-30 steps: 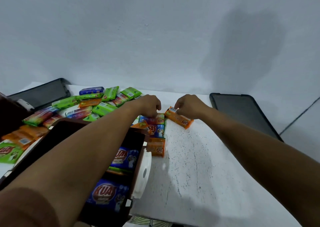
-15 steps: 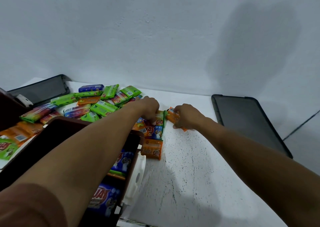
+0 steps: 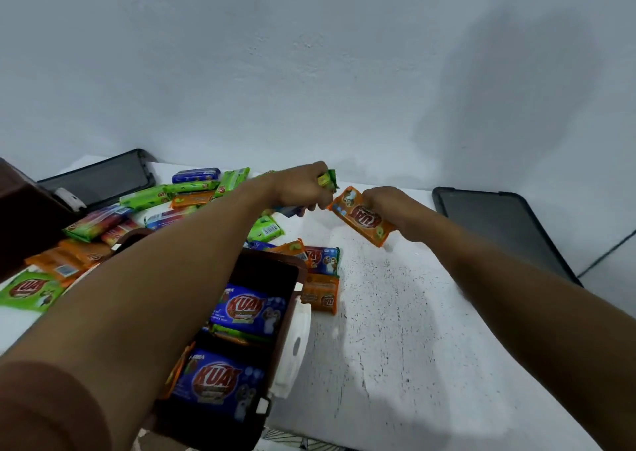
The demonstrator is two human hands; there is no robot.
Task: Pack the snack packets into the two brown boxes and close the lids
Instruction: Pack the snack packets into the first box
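My left hand (image 3: 301, 189) is lifted above the table and grips a small bunch of snack packets (image 3: 328, 178), green ones sticking out at the top. Beside it my right hand (image 3: 390, 206) holds an orange packet (image 3: 358, 216) up off the table. Under my left forearm stands an open brown box (image 3: 290, 299) with blue packets (image 3: 246, 307) inside. A second brown box (image 3: 20, 216) shows at the left edge. Several green, orange and blue packets (image 3: 192, 189) lie in a heap at the back left.
A dark lid (image 3: 499, 230) lies at the right on the white speckled table (image 3: 395, 330); another dark lid (image 3: 99, 178) lies at the back left. Two packets (image 3: 321, 278) lie just right of the open box. A wall rises behind the table.
Both hands have risen off the table, each lifting what it grasped. The orange packet now hangs in the air in my right hand, and the left hand has come up with several packets.
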